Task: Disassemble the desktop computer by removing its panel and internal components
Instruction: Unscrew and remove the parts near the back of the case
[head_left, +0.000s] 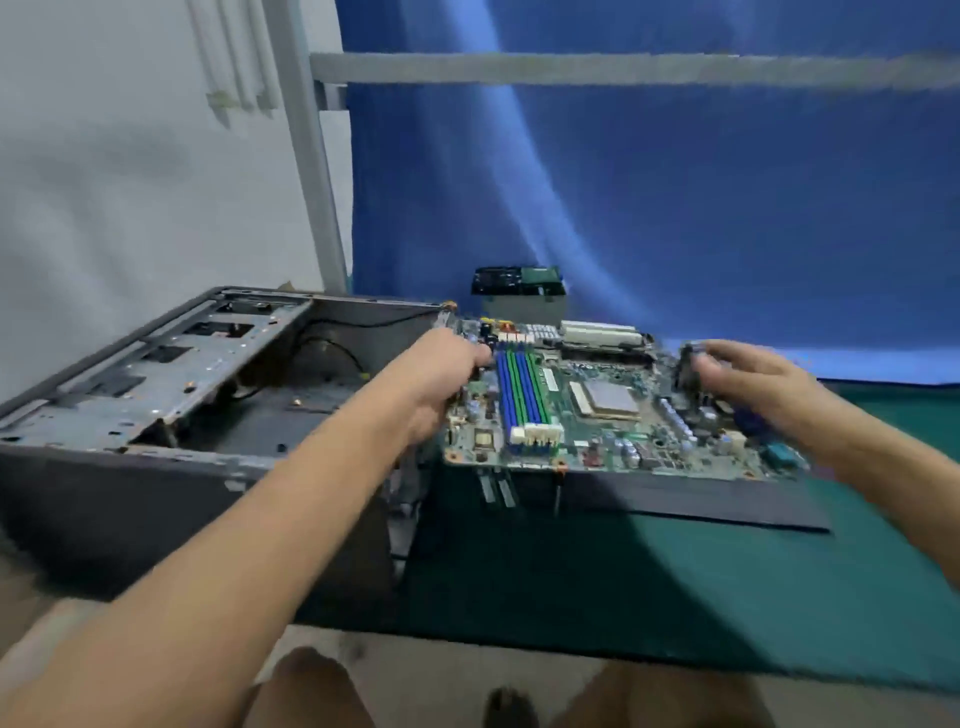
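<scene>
A green motherboard (597, 415) with blue and green memory slots and a square silver processor hangs level above the table, to the right of the open case. My left hand (441, 374) grips its left edge. My right hand (748, 384) holds its right edge near the rear ports, fingers curled over the board. The dark grey computer case (156, 395) lies on its side at the left, its top open and its inside mostly bare, with loose cables at the back.
A dark side panel (701, 506) lies flat on the green mat (675, 587) under the board. A removed drive and metal box (519, 291) stand behind, against a blue cloth backdrop. My knees show at the bottom edge.
</scene>
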